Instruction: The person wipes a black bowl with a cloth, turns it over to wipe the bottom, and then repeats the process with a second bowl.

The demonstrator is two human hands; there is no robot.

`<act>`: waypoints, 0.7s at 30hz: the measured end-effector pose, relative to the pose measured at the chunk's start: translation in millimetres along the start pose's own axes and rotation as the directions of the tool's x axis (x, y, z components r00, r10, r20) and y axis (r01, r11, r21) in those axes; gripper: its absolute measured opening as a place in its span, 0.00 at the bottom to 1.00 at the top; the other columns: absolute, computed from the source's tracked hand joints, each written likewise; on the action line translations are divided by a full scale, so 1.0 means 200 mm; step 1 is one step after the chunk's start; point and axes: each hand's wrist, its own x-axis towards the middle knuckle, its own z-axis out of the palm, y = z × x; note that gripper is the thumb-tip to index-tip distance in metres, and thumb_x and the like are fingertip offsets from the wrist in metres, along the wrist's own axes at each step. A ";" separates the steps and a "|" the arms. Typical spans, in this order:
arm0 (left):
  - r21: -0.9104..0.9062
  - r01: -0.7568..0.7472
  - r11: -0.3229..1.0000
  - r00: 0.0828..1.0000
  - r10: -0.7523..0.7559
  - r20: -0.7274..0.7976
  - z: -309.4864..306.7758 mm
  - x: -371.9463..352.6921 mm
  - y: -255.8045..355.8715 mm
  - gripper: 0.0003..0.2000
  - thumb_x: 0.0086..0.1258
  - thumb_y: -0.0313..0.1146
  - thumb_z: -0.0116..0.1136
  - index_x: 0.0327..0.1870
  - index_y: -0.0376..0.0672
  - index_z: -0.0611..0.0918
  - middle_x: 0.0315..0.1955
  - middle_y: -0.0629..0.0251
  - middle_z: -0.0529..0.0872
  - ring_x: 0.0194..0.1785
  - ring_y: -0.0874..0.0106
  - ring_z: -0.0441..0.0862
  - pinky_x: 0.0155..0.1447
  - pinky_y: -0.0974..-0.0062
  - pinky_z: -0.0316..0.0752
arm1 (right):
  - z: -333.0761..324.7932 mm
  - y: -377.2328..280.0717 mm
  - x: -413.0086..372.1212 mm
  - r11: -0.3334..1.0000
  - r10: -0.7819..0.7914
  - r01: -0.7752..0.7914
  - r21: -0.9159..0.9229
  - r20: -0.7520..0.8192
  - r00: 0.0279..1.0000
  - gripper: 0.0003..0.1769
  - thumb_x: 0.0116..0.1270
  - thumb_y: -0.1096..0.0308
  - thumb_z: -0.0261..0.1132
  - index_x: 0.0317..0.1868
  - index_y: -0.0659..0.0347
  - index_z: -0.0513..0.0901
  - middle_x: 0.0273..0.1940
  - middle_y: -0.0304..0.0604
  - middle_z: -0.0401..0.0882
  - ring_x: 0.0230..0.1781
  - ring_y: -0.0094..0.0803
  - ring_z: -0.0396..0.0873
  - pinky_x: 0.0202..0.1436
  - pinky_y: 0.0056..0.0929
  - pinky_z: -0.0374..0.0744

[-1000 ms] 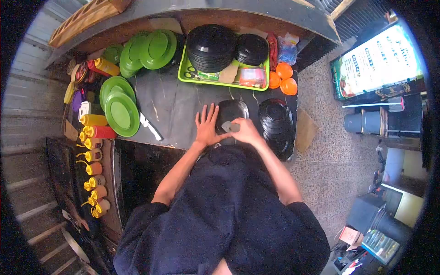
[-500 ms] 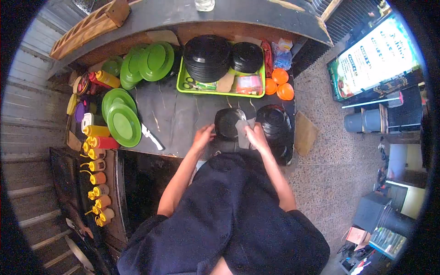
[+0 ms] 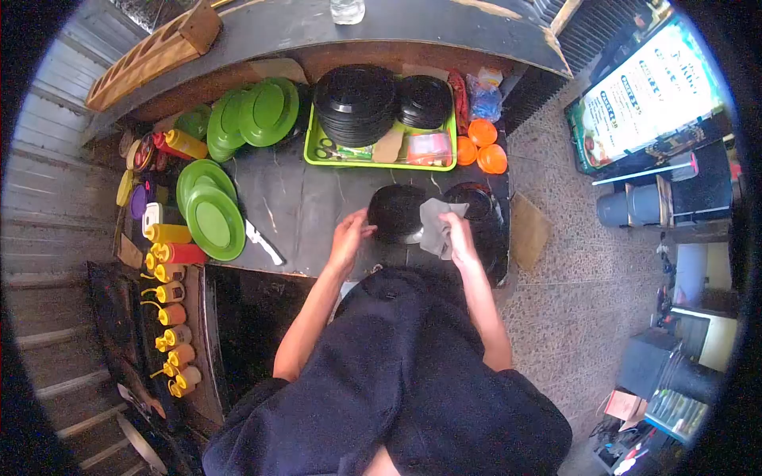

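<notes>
A black plate (image 3: 394, 213) is held in front of my body, above the dark counter. My left hand (image 3: 348, 242) grips it at its left edge, fingertips against the rim. In my right hand (image 3: 461, 238) is a crumpled grey cloth (image 3: 434, 225), pinched between thumb and fingers. The cloth covers the plate's right edge. Just to the right, partly hidden by the cloth and my right hand, stand more black plates (image 3: 481, 208).
A green tray (image 3: 381, 165) bears stacked black plates, scissors and packets. Green plates (image 3: 216, 223), a white-handled knife (image 3: 263, 243) and sauce bottles (image 3: 169, 273) are at left. Orange bowls (image 3: 492, 159) sit by the counter's right edge. A raised ledge (image 3: 413, 30) runs along the back.
My right hand has moved right with the cloth, from over the plate to its right edge, and more of the cloth shows. The plate has tilted; my left hand stays at its left edge.
</notes>
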 end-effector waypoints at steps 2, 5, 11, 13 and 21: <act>-0.058 -0.016 0.998 1.000 0.015 -0.018 0.03 -0.03 0.09 0.27 0.89 0.48 0.51 0.73 0.31 0.77 0.67 0.51 0.83 0.60 0.63 0.88 0.67 0.66 0.80 | -0.02 -0.06 -0.01 0.990 0.023 -0.027 0.141 0.027 0.999 0.25 0.71 0.59 0.62 0.58 0.72 0.83 0.50 0.52 0.90 0.49 0.40 0.88 0.61 0.37 0.81; -0.204 -0.036 0.978 0.999 0.028 -0.040 0.04 0.01 0.12 0.27 0.87 0.48 0.54 0.71 0.30 0.78 0.66 0.52 0.84 0.60 0.64 0.88 0.68 0.66 0.80 | -0.04 -0.10 -0.02 0.950 0.001 -0.058 0.308 0.181 0.984 0.29 0.69 0.57 0.56 0.61 0.73 0.81 0.52 0.59 0.90 0.51 0.45 0.89 0.63 0.40 0.83; -0.353 -0.044 0.935 0.999 0.042 -0.014 0.08 0.06 0.15 0.26 0.81 0.33 0.64 0.74 0.33 0.74 0.70 0.51 0.81 0.65 0.64 0.85 0.71 0.68 0.78 | -0.01 -0.23 -0.16 0.805 -0.150 0.008 0.593 0.190 0.970 0.36 0.64 0.57 0.51 0.67 0.76 0.78 0.68 0.64 0.82 0.63 0.50 0.85 0.72 0.44 0.80; -0.362 -0.044 0.931 0.999 0.044 -0.006 0.10 0.06 0.17 0.28 0.79 0.28 0.65 0.77 0.34 0.71 0.71 0.51 0.80 0.66 0.65 0.84 0.71 0.69 0.78 | -0.05 -0.22 -0.16 0.769 -0.141 -0.007 0.640 0.180 0.974 0.37 0.62 0.57 0.52 0.67 0.74 0.78 0.70 0.62 0.81 0.63 0.47 0.85 0.71 0.43 0.80; -0.198 -0.047 0.979 0.999 0.045 -0.015 0.33 0.23 0.21 0.29 0.76 0.18 0.64 0.77 0.35 0.69 0.62 0.55 0.85 0.58 0.69 0.86 0.62 0.74 0.82 | -0.08 -0.32 0.00 0.880 -0.131 0.104 0.462 0.026 0.991 0.39 0.63 0.60 0.54 0.74 0.71 0.77 0.69 0.48 0.83 0.67 0.38 0.81 0.75 0.35 0.75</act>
